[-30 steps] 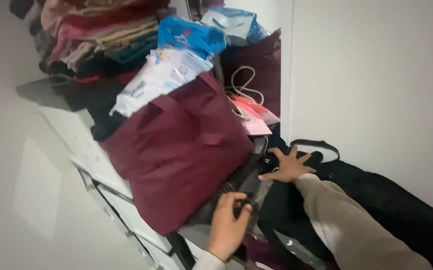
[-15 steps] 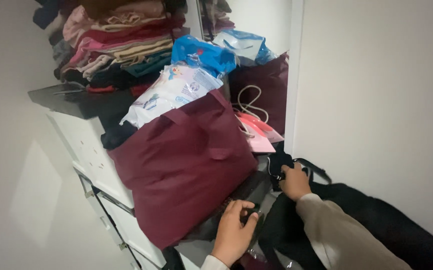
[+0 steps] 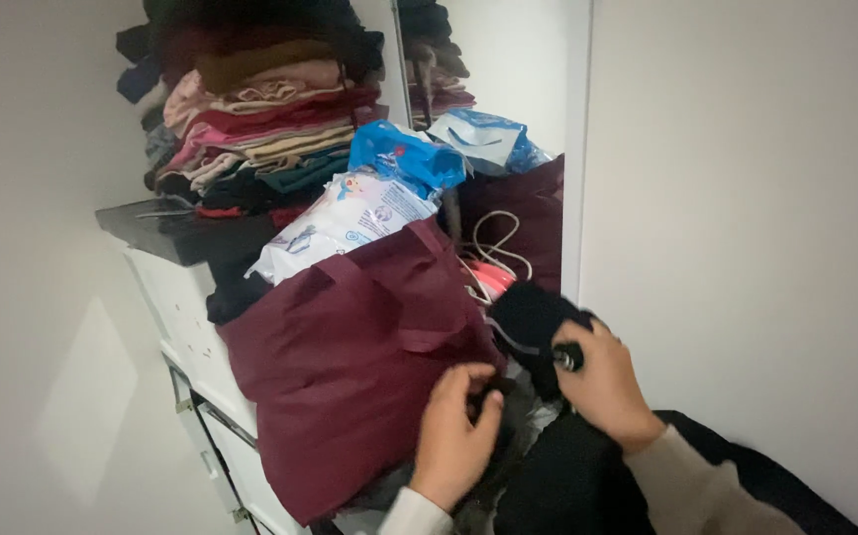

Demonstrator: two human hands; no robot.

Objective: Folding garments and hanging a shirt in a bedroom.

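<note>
My right hand (image 3: 602, 381) is closed on a black garment (image 3: 528, 322), lifted up beside the dark red fabric bag (image 3: 350, 367). My left hand (image 3: 454, 431) grips dark cloth (image 3: 493, 401) low down, just right of the bag's lower edge. More black fabric (image 3: 567, 481) lies under both hands. The bag leans on a white chest of drawers (image 3: 186, 317) and fills the middle of the view.
A tall stack of folded clothes (image 3: 251, 129) stands on the chest's dark top. Blue and white plastic packs (image 3: 369, 198) rest on the bag. A white cord (image 3: 493, 243) and a pink item (image 3: 493, 277) lie behind. A white wall (image 3: 746, 198) closes the right side.
My right hand went from spread flat on the black fabric to gripping a black piece and raising it. My left hand moved up beside the bag. The view shifted closer.
</note>
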